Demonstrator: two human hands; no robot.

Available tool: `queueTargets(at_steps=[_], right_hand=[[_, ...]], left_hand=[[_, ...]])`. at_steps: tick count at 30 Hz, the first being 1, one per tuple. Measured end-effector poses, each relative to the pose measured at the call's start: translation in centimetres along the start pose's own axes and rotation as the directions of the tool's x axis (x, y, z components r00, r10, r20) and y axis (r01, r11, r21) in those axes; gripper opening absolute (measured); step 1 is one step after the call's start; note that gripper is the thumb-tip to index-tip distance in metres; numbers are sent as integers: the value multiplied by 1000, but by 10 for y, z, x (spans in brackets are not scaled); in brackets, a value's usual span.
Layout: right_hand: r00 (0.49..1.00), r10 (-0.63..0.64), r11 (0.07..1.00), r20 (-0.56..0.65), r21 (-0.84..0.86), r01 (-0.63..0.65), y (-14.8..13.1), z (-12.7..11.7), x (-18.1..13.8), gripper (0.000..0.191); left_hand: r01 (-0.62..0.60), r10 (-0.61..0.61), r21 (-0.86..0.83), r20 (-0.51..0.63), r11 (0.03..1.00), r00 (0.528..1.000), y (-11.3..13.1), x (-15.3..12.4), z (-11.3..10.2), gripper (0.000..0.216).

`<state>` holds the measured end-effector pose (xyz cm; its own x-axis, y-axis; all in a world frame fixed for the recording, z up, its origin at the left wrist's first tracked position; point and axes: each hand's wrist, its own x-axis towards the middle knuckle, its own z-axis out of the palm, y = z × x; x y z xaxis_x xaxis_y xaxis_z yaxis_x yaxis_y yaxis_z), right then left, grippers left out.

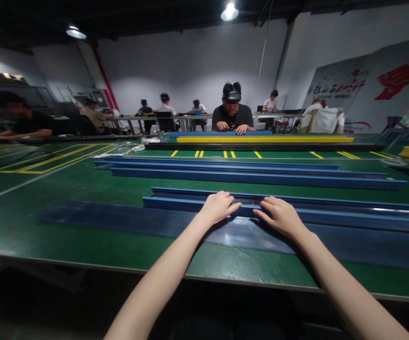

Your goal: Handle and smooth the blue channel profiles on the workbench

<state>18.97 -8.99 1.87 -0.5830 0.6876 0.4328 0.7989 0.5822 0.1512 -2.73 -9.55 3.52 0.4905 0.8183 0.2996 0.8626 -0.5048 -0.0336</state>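
A long blue U-shaped channel lies across the green table in front of me, its right part running out of view. My left hand is closed over its near wall, fingers curled over the top edge and the thumb along the near side. A short way to the right, my right hand grips the same wall in the same manner. The fingertips inside the channel are partly hidden. Nearer to me, a flat dark-blue strip lies under my wrists, with light reflecting off its middle.
More blue channels lie parallel farther back. Beyond them are a black bar and a yellow rail. A co-worker works with both hands across the table. Clear plastic wrap lies at the back left.
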Motion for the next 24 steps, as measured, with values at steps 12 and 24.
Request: queueTargets(at_steps=[12, 24], right_hand=[[974, -202, 977, 106, 94, 193, -31, 2, 47, 36], [912, -374, 919, 167, 198, 341, -54, 3, 76, 29]], left_hand=[[-63, 54, 74, 117, 995, 992, -68, -33, -13, 41], [-103, 87, 101, 146, 990, 985, -76, -37, -8, 48]])
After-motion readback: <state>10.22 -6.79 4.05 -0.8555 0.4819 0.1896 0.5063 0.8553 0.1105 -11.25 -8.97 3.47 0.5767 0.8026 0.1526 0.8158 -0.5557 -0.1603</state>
